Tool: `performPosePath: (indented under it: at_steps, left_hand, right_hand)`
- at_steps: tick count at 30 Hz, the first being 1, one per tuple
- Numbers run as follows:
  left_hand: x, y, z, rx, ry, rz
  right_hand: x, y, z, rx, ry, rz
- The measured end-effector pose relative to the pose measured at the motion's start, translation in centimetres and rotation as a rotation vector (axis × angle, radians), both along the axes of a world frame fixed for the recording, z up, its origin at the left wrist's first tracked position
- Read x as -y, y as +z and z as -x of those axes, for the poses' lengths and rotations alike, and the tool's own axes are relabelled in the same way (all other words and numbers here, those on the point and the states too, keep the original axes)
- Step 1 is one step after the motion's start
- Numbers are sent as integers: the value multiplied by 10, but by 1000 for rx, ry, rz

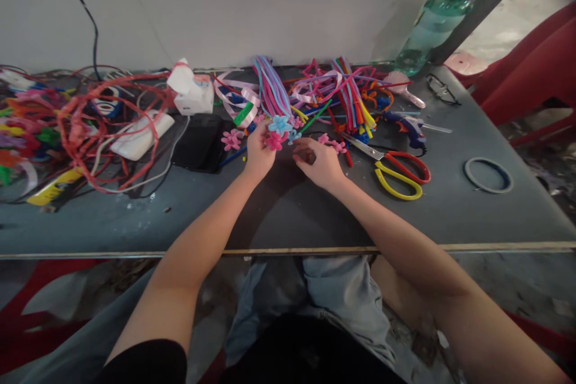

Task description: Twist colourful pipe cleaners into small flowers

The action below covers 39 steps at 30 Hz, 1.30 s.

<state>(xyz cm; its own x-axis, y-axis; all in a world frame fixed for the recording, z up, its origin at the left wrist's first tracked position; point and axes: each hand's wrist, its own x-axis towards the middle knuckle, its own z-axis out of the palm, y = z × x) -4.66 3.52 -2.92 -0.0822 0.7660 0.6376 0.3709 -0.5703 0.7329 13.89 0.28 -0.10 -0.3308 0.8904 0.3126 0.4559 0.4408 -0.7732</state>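
My left hand (260,153) is closed round pipe-cleaner flowers: a light blue flower (279,125) on top and a pink-red flower (273,141) just below it. A smaller blue flower (293,136) sits at their right, between my two hands. My right hand (320,162) is curled with thumb and fingers drawn together beside that small flower; whatever lies in the pinch is too small to make out. Loose pink flowers (233,140) lie left of my left hand, and more pink flowers (332,144) lie just behind my right hand.
Bundles of pipe cleaners (272,87) lie along the wall. At right are scissors (396,168), a glue gun (407,128), a grey ring of tape (488,175) and a green bottle (434,27). A black phone (198,143) and tangled red cord (74,132) lie at left.
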Motion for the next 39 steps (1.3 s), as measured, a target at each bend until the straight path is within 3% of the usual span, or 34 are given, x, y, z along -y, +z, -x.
performPosePath:
  at_steps: [8, 15, 20, 22, 25, 29, 39]
  left_hand:
    - [-2, 0, -8, -6, -68, 102]
    - [15, 10, -20, 110, -118, 60]
    - [17, 6, -29, 386, -286, 109]
    - [12, 2, -26, 455, -272, 151]
    - [1, -4, -13, 476, -203, 225]
    - [-11, -9, 0, 453, -242, 268]
    - [-10, -7, -5, 268, -340, 259]
  right_hand:
    - [0, -3, 1, 114, -54, -111]
    - [1, -5, 9, 28, -193, -535]
    - [-5, -5, 4, -52, -207, -725]
    - [-10, -6, -1, -134, -201, -715]
    - [-21, -11, -8, -294, -221, -564]
    - [-30, -19, -9, -464, -173, -435]
    - [-22, -15, -6, -387, -190, -325]
